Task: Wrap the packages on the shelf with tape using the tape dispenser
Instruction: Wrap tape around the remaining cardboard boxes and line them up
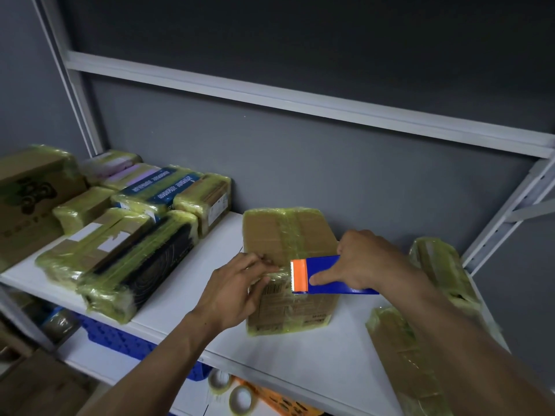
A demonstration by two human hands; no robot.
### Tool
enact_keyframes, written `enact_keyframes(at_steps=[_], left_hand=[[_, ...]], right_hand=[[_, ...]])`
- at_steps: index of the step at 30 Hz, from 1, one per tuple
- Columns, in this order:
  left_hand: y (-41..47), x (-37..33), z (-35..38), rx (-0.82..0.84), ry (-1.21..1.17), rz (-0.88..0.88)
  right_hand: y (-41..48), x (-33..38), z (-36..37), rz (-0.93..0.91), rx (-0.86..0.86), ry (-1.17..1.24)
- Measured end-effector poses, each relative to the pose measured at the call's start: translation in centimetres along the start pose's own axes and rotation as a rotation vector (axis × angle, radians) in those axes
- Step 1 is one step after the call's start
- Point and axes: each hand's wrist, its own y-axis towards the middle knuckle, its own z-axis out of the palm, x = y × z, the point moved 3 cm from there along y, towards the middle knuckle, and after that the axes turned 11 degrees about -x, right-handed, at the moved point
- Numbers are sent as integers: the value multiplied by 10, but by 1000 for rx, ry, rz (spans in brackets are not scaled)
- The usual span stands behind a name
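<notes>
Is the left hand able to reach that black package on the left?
Probably yes. Only bare shelf lies between the left hand, now holding the box, and the black package. It would have to let go first.

Your white shelf (345,355) holds taped packages (120,250) clustered left, a box (270,232) mid-shelf, and two parcels (438,259) right.

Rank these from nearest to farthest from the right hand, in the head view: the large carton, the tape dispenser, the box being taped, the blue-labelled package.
1. tape dispenser: held in the right hand.
2. box being taped: directly under that hand, centre.
3. blue-labelled package: left, toward the back.
4. large carton: far left end.
</notes>
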Motion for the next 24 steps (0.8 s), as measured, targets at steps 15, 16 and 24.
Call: enact_keyframes(at_steps=[15, 16, 24], left_hand=[[12, -6, 8, -38, 56, 20], [13, -5, 7, -28, 69, 14], [12, 2, 3, -35, 27, -67]], right_hand=[[-7, -3, 4, 29, 4, 45], [-8, -4, 5, 28, 10, 68], [-9, -30, -3, 116, 16, 173]])
